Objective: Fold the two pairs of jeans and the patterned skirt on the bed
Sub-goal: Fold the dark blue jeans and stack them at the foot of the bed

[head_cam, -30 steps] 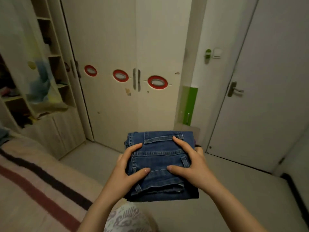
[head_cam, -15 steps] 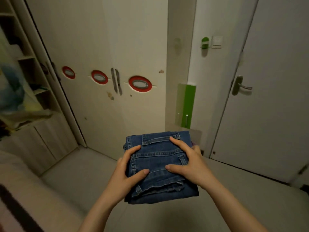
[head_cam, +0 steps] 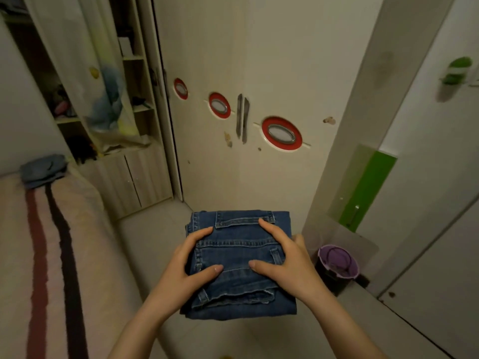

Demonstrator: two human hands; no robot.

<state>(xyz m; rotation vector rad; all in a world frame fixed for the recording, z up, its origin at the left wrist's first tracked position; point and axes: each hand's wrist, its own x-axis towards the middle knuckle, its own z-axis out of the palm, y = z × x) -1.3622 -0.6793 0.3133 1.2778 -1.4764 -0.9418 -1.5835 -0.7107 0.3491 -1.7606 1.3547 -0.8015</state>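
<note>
A folded stack of dark blue jeans (head_cam: 238, 255) hangs in the air above the floor, in front of me. My left hand (head_cam: 189, 265) grips its left side, thumb on top and fingers underneath. My right hand (head_cam: 287, 257) grips the right side the same way. A bluish-grey folded garment (head_cam: 42, 170) lies at the far end of the bed (head_cam: 51, 255), which runs along the left. The patterned skirt is out of view.
A white wardrobe (head_cam: 259, 73) with red oval trims stands straight ahead. Open shelves (head_cam: 103, 99) with a hanging curtain are at the left. A small purple bin (head_cam: 337, 263) sits on the floor at the right, beside a white door (head_cam: 440, 229).
The view has swung back to the left and tilted down, bringing the bed and the purple bin into sight. Both hands keep the same hold on the jeans stack.
</note>
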